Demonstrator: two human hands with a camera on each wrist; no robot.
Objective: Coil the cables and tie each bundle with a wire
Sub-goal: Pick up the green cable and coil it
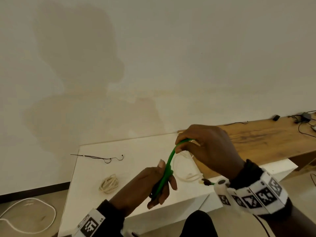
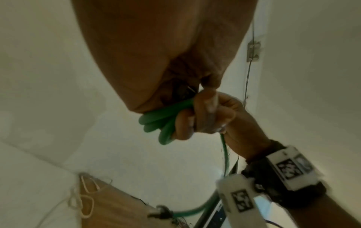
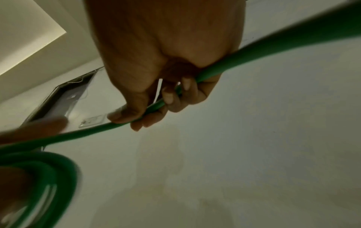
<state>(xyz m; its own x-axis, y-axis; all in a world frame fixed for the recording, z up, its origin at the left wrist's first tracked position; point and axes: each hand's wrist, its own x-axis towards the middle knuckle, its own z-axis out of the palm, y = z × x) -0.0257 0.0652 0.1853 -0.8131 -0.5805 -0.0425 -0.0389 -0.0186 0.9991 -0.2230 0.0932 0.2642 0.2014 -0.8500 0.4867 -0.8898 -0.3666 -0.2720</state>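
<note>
Green cable [image 1: 168, 165] runs between both hands above the white table [image 1: 136, 147]: the left hand [image 1: 150, 183] curls its fingers round several gathered loops, while the right hand [image 1: 205, 149], raised just beyond, pinches the free run between thumb and fingertips. On the table lie a coiled cream cable bundle [image 1: 109, 183], a loose cream cable [image 1: 184, 170] and a thin dark wire [image 1: 102, 157].
</note>
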